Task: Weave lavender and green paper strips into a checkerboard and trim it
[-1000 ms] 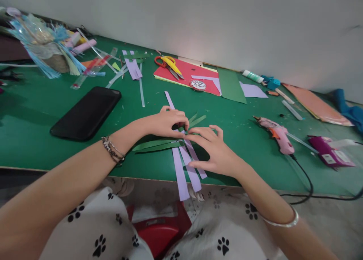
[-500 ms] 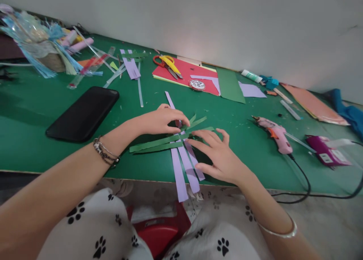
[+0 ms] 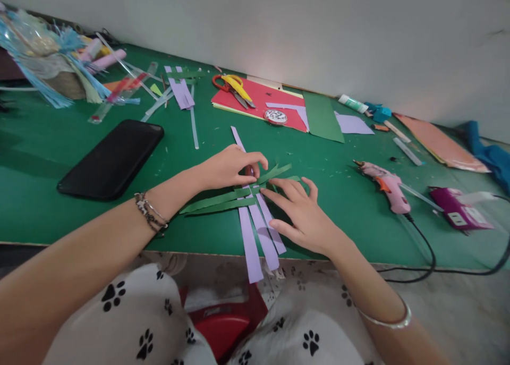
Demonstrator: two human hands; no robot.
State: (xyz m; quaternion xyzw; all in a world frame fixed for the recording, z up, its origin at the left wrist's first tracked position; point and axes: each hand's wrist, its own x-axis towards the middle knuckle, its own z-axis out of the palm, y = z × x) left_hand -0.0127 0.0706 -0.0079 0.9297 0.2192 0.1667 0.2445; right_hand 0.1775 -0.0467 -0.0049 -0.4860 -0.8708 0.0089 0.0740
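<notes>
My left hand (image 3: 229, 167) is over the upper part of a woven paper piece, its fingers bent around a lavender paper strip (image 3: 252, 171); the index finger is raised apart from the thumb. My right hand (image 3: 305, 213) is open, with its fingers spread and the fingertips resting on the right side of the weave. Lavender strips (image 3: 250, 243) run toward me and over the table's edge. Green paper strips (image 3: 217, 201) cross them and stick out to the left and upper right. Part of the crossing is hidden under my fingers.
A black phone (image 3: 113, 160) lies left on the green table (image 3: 199, 237). Scissors (image 3: 235, 88) and a tape roll (image 3: 275, 117) rest on red paper (image 3: 258, 99). A pink glue gun (image 3: 384, 184) with a black cord is on the right. Another woven piece (image 3: 181, 91) lies behind.
My left index finger has lifted away from the thumb. My right hand has shifted slightly left over the weave. The whole view has moved a little.
</notes>
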